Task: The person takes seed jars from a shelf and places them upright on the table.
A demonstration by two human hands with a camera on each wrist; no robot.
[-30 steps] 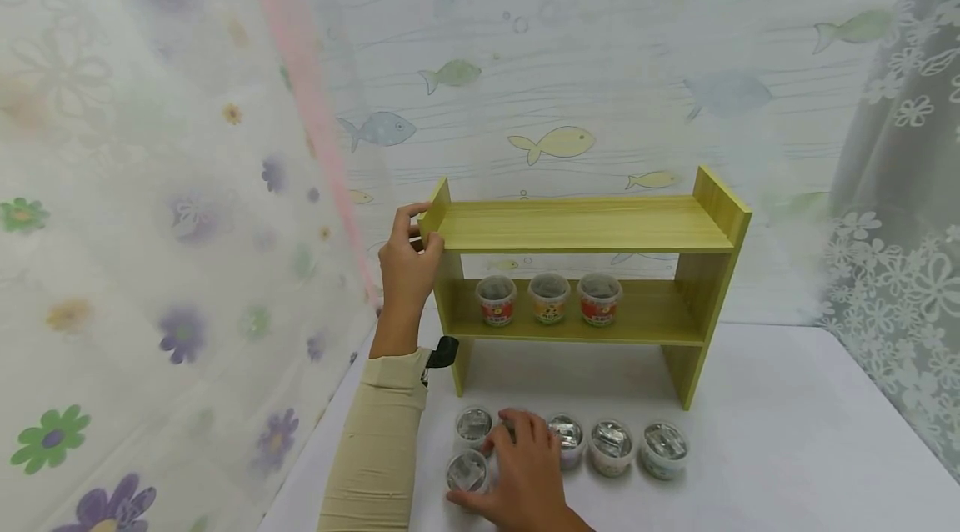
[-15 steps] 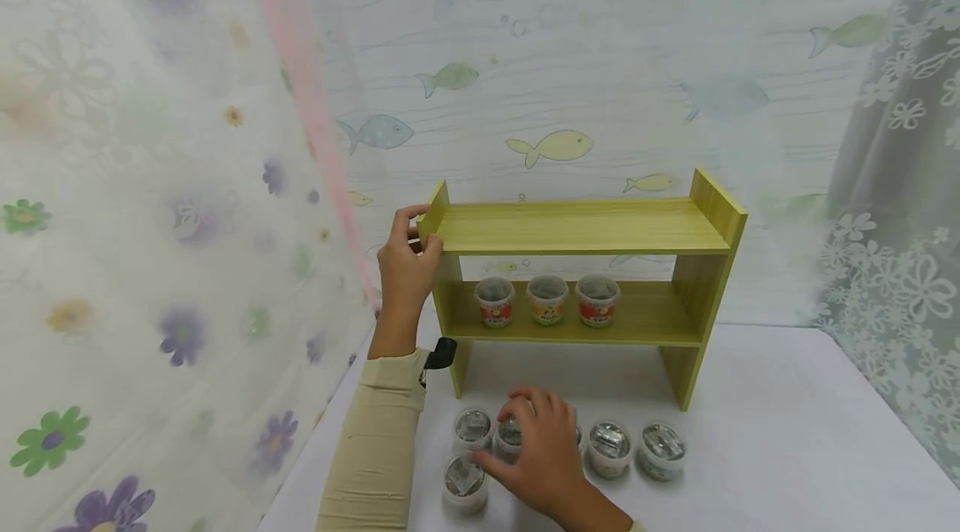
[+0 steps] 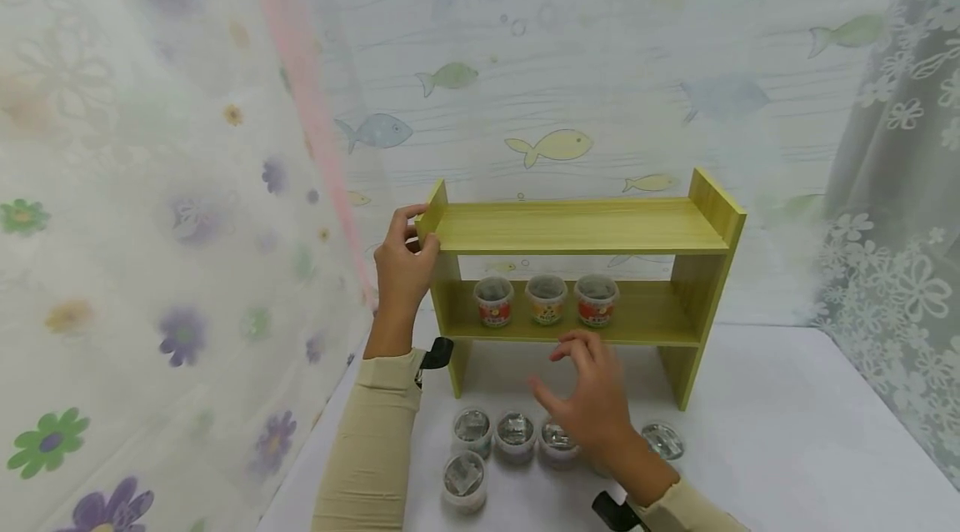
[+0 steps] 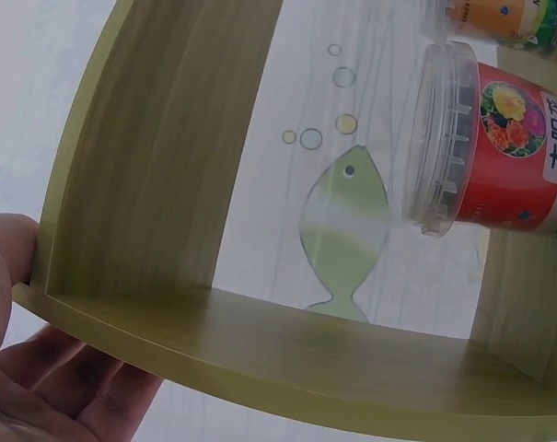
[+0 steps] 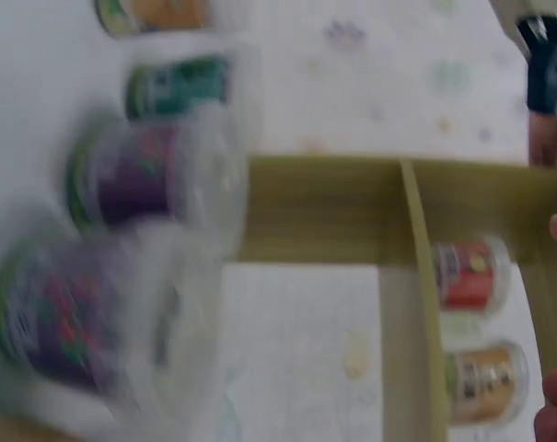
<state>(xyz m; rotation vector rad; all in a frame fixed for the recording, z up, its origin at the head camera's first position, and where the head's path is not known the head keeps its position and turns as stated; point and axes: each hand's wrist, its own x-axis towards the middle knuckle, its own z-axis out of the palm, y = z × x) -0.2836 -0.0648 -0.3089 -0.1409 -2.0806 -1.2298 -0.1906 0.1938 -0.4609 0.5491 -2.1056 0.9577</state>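
Note:
My left hand (image 3: pixel 405 269) grips the upper left side panel of a yellow-green wooden shelf (image 3: pixel 577 228), thumb at the front and fingers behind. In the left wrist view its fingers (image 4: pixel 85 378) show around the panel's edge. On the middle board stand three plastic tubs: a red-labelled tub (image 3: pixel 494 312), an orange-labelled tub (image 3: pixel 547 310) and another red-labelled tub (image 3: pixel 596 311). My right hand (image 3: pixel 596 399) hangs in front of the lower shelf with thumb and fingers spread apart, holding nothing. Several lidded tubs with silvery tops stand below it, among them a front-left tub (image 3: pixel 463 482).
A white-covered table (image 3: pixel 787 432) carries the shelf. The table tubs form a row, including one tub (image 3: pixel 515 437) near its left end and one tub (image 3: pixel 663 439) at the right, partly behind my right forearm. A flowered curtain (image 3: pixel 187 265) hangs close on the left.
My right hand has risen from the left-hand tubs, moving up and to the right toward the shelf. The front-left tub sits slightly lower in view. My left hand keeps its grip.

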